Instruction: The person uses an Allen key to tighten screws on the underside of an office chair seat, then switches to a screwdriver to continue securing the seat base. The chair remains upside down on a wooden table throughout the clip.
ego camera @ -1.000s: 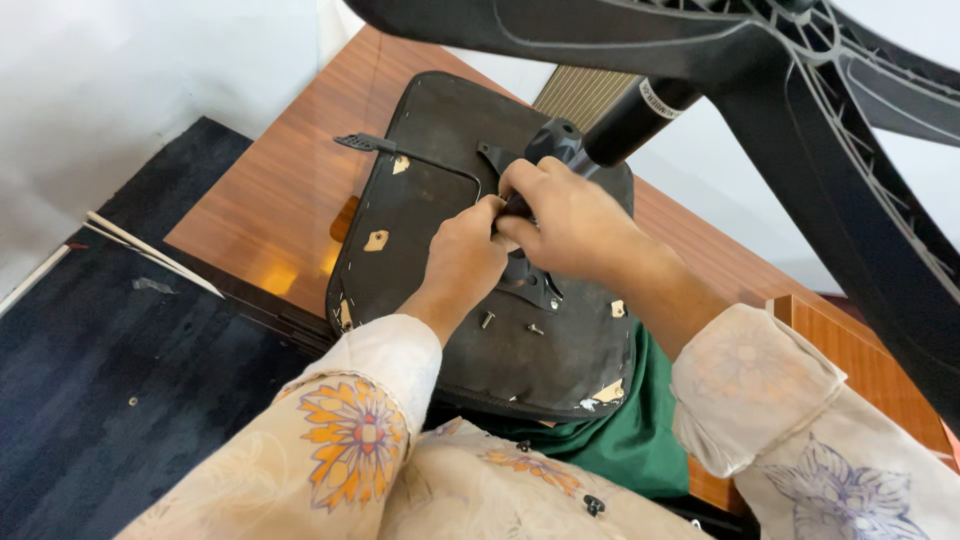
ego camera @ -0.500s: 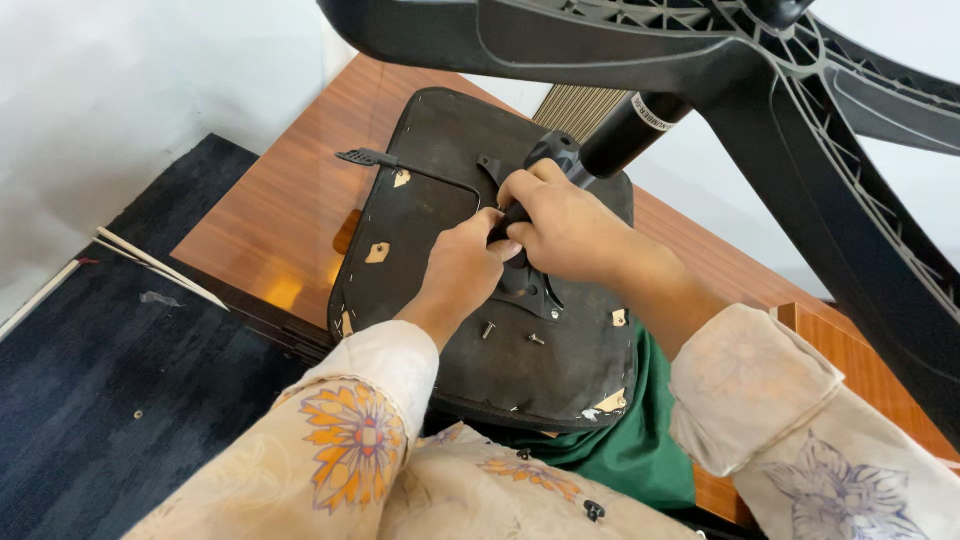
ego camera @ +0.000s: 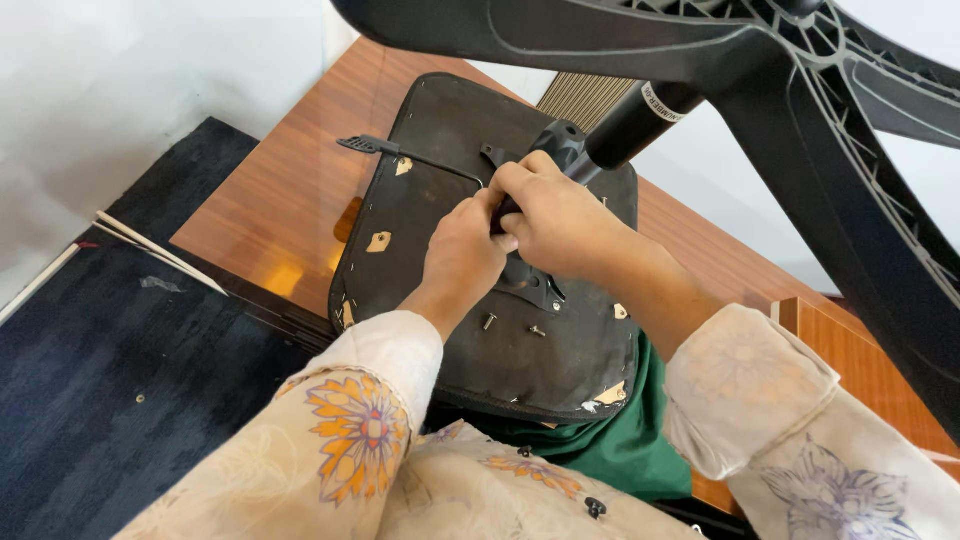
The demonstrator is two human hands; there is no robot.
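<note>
Left hand [ego camera: 462,255] and right hand [ego camera: 555,215] are both curled shut over the black mechanism plate [ego camera: 530,282] at the middle of the upturned chair seat underside [ego camera: 440,210]; whatever small part they pinch is hidden. The seat lies across the wooden desk [ego camera: 290,200] and the lap, gas cylinder [ego camera: 630,120] and star base [ego camera: 800,90] overhead. My read: keep one hand pinning the plate, and mind the two loose screws [ego camera: 490,321] beside the left wrist.
</note>
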